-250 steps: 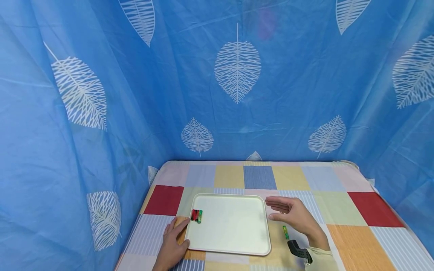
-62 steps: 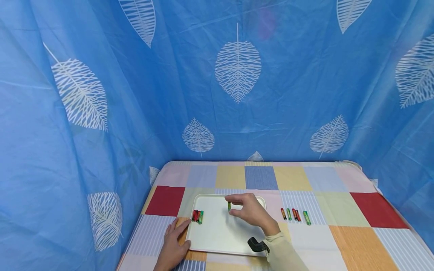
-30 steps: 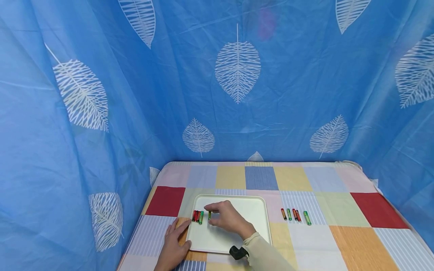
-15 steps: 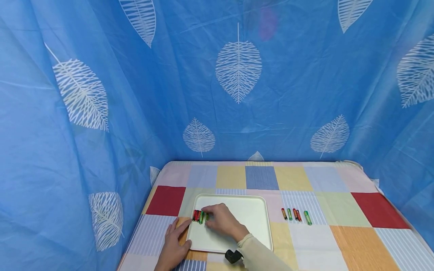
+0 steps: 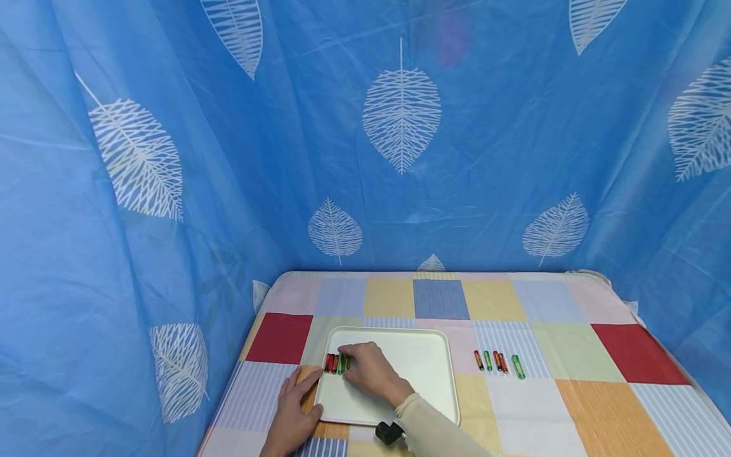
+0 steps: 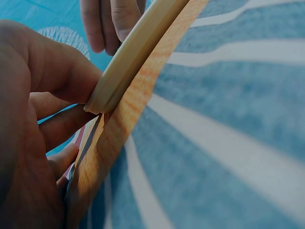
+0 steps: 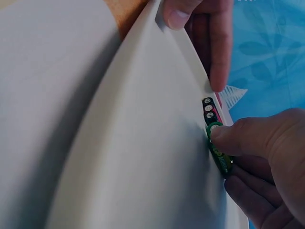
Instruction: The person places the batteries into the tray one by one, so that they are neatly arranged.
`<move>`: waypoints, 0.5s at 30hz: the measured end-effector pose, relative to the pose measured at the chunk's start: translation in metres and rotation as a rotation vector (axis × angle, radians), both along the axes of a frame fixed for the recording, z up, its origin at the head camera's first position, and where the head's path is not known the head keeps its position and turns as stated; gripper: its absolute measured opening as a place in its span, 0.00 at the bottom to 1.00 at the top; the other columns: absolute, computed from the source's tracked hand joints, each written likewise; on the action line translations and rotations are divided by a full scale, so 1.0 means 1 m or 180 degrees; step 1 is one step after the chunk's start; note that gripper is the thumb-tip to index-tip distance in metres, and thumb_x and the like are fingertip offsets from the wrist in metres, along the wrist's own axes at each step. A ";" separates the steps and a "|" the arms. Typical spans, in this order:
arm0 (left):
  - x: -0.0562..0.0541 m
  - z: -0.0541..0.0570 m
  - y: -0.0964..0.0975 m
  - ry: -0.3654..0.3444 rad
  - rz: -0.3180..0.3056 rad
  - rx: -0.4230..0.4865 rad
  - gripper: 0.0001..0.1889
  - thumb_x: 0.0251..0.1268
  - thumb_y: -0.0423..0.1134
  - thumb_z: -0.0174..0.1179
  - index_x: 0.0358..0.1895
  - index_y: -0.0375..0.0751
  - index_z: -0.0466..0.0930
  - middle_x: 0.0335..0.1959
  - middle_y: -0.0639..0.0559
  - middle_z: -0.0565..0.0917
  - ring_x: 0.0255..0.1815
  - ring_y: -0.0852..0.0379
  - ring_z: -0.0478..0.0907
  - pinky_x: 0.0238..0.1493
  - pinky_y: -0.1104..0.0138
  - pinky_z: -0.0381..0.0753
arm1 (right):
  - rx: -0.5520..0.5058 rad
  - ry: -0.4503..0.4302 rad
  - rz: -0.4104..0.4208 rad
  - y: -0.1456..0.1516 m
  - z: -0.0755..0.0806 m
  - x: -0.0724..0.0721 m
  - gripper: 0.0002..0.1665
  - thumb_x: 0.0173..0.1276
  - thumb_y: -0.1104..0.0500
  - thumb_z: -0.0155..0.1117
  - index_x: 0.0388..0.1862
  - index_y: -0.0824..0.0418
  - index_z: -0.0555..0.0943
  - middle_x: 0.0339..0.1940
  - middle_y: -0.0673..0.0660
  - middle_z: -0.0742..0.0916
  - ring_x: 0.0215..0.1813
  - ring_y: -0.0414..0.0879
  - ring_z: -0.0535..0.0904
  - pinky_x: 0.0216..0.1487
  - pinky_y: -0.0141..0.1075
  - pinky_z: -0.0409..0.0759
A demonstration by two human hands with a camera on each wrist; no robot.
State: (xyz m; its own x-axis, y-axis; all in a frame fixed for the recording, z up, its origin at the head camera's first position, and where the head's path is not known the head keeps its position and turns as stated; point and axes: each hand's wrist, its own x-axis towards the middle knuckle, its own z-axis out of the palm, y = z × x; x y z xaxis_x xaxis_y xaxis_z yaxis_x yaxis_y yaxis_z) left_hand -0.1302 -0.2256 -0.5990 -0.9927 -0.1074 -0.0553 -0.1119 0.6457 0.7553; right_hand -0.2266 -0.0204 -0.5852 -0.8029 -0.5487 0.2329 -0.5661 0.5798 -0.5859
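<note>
A pale rectangular tray (image 5: 405, 387) lies on the tablecloth. Inside its left edge a row of red-and-black batteries (image 5: 330, 363) and a green battery (image 5: 340, 364) lie side by side. My right hand (image 5: 374, 371) pinches a green battery (image 7: 221, 160) between thumb and fingers, at the right end of this row. That battery is partly covered by the thumb in the right wrist view. My left hand (image 5: 292, 416) rests at the tray's left side, thumb and forefinger touching the rim (image 6: 102, 98), fingers relaxed and spread.
Right of the tray, on the cloth, lie several loose batteries: red ones (image 5: 497, 361), a slim green one (image 5: 488, 360) and a thicker green one (image 5: 518, 366). A blue leaf-patterned curtain (image 5: 400, 209) encloses the table at the back and sides.
The right hand has carried the green battery leftward across the tray to the row, up against the other green one. The left hand has stayed at the tray's edge.
</note>
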 end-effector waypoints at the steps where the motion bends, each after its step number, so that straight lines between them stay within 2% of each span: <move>1: 0.000 0.000 0.000 0.0023 -0.0009 -0.0003 0.36 0.54 0.28 0.70 0.73 0.44 0.83 0.82 0.23 0.65 0.86 0.19 0.52 0.84 0.24 0.43 | -0.0004 -0.0002 -0.0013 0.000 -0.001 0.000 0.29 0.61 0.65 0.79 0.63 0.63 0.89 0.59 0.55 0.93 0.62 0.45 0.90 0.65 0.40 0.89; 7: 0.001 -0.002 -0.001 0.0101 -0.0039 0.0008 0.37 0.53 0.27 0.70 0.73 0.44 0.83 0.82 0.23 0.66 0.86 0.19 0.52 0.84 0.24 0.43 | -0.0053 -0.0028 -0.0030 -0.001 -0.002 0.000 0.29 0.60 0.65 0.80 0.63 0.63 0.89 0.59 0.55 0.94 0.62 0.46 0.90 0.65 0.40 0.88; 15: 0.001 -0.002 -0.001 0.0051 -0.0028 -0.0005 0.37 0.54 0.28 0.70 0.73 0.45 0.83 0.82 0.23 0.65 0.86 0.19 0.52 0.83 0.22 0.44 | -0.0080 0.0049 0.0004 0.001 -0.001 0.001 0.29 0.60 0.65 0.80 0.62 0.63 0.90 0.58 0.55 0.94 0.60 0.44 0.90 0.64 0.39 0.89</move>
